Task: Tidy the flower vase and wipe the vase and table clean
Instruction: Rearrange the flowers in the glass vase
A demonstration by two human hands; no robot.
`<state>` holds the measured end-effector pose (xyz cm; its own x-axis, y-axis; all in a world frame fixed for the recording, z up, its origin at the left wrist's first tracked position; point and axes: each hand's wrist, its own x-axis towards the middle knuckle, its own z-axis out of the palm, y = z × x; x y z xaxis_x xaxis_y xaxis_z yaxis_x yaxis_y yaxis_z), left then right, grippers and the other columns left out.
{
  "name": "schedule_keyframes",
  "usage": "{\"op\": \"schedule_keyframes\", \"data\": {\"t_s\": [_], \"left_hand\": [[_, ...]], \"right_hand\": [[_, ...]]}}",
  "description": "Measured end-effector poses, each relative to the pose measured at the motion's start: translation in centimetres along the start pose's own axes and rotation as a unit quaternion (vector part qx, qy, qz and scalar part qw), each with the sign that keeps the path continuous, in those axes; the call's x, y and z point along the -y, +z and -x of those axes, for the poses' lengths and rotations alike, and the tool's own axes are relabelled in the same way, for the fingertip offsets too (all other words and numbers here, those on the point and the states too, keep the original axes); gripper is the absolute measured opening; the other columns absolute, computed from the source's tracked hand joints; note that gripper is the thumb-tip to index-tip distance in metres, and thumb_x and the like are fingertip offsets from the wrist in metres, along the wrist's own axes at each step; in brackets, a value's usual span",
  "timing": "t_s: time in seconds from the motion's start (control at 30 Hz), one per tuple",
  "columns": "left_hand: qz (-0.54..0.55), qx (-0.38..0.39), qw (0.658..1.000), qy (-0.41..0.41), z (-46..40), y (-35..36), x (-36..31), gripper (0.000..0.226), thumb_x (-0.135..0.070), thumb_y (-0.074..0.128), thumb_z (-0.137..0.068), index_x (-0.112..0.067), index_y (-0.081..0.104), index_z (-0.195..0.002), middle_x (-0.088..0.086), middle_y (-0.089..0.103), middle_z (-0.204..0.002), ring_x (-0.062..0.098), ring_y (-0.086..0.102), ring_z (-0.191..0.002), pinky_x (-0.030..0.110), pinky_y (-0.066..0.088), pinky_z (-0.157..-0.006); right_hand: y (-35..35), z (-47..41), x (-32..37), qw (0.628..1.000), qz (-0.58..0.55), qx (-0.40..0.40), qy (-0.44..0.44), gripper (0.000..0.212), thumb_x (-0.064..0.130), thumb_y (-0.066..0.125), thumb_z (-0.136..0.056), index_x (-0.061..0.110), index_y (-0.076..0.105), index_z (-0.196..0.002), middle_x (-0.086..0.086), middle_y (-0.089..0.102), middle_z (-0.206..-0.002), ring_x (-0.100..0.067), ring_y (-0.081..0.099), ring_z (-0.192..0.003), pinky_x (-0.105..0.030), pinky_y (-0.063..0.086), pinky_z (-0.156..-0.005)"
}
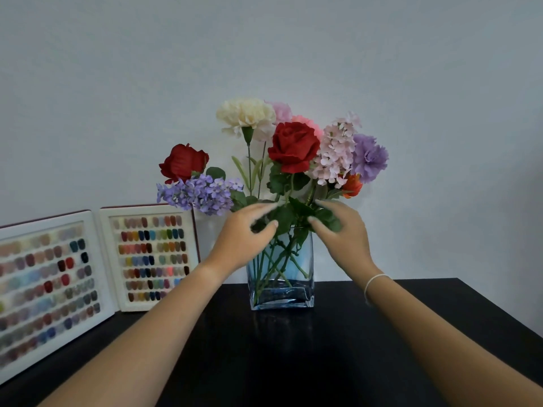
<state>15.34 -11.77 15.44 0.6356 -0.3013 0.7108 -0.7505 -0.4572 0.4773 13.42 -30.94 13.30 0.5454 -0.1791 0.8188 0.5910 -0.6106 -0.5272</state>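
Observation:
A rectangular blue-tinted glass vase (296,289) stands at the back middle of the black table (293,362). It holds artificial flowers: a red rose (293,146) in the centre, another red rose (183,163) leaning left, purple lilac (199,193), a cream carnation (245,114), pink blossoms (336,154) and a purple carnation (368,157). My left hand (244,233) and my right hand (342,230) are at the vase's mouth, one on each side. Their fingers are spread and curled among the green leaves (289,215). Neither hand clearly grips a stem.
Two white-framed display boards of coloured nail samples (152,257) (44,286) lean against the wall on the left of the table. A plain pale wall is behind. A white bracelet (373,284) is on my right wrist. No cloth is in view.

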Motion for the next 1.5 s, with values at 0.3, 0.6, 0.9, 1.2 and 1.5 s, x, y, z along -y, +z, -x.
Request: {"op": "schedule_keyframes", "data": {"t_s": [0.3,0.6,0.9,1.2,1.5], "left_hand": [[-0.164,0.048,0.984,0.057,0.4,-0.1,0.6,0.034,-0.006,0.045,-0.091,-0.015,0.057,-0.122,0.004,0.058,-0.129,0.017,0.051,-0.121,0.021,0.034,-0.101],[-0.154,0.063,0.984,0.056,0.7,-2.3,2.0,0.034,-0.001,0.044,-0.090,-0.013,0.062,-0.116,0.007,0.061,-0.124,0.014,0.054,-0.115,0.011,0.030,-0.097],[-0.121,0.064,0.991,0.011,1.5,-2.1,2.2,0.035,-0.018,0.052,-0.090,-0.019,0.055,-0.125,0.002,0.054,-0.133,0.010,0.045,-0.124,0.017,0.028,-0.101],[-0.052,-0.061,0.997,-0.012,6.0,-1.2,3.0,0.034,-0.012,0.050,-0.090,-0.017,0.055,-0.123,-0.003,0.054,-0.125,0.012,0.048,-0.119,0.026,0.036,-0.103],[0.205,-0.098,0.931,-0.287,11.5,4.1,7.9,0.040,-0.013,0.044,-0.092,-0.015,0.044,-0.133,0.007,0.047,-0.139,0.013,0.044,-0.124,0.035,0.034,-0.109]], "right_hand": [[1.4,-1.2,0.7,0.993,0.108,0.035,-0.041,0.020,0.003,0.059,-0.082,0.014,0.072,-0.093,-0.012,0.073,-0.089,-0.031,0.060,-0.081,-0.036,0.043,-0.081],[0.4,0.1,-1.2,0.976,0.130,0.095,-0.146,0.027,-0.012,0.061,-0.073,0.008,0.072,-0.089,-0.012,0.073,-0.091,-0.031,0.065,-0.082,-0.040,0.046,-0.081],[-0.1,1.3,-1.2,0.987,0.109,0.074,-0.090,0.030,0.006,0.060,-0.084,0.016,0.062,-0.113,-0.006,0.069,-0.108,-0.023,0.059,-0.098,-0.026,0.040,-0.088],[-0.5,6.0,-1.7,0.996,-0.004,0.044,0.076,0.035,0.016,0.054,-0.089,0.027,0.052,-0.122,0.004,0.058,-0.124,-0.013,0.051,-0.112,-0.027,0.038,-0.094],[3.3,11.5,-4.6,0.941,-0.159,0.062,0.291,0.047,0.014,0.054,-0.089,0.022,0.039,-0.133,-0.001,0.045,-0.139,-0.015,0.044,-0.122,-0.024,0.037,-0.096]]}}
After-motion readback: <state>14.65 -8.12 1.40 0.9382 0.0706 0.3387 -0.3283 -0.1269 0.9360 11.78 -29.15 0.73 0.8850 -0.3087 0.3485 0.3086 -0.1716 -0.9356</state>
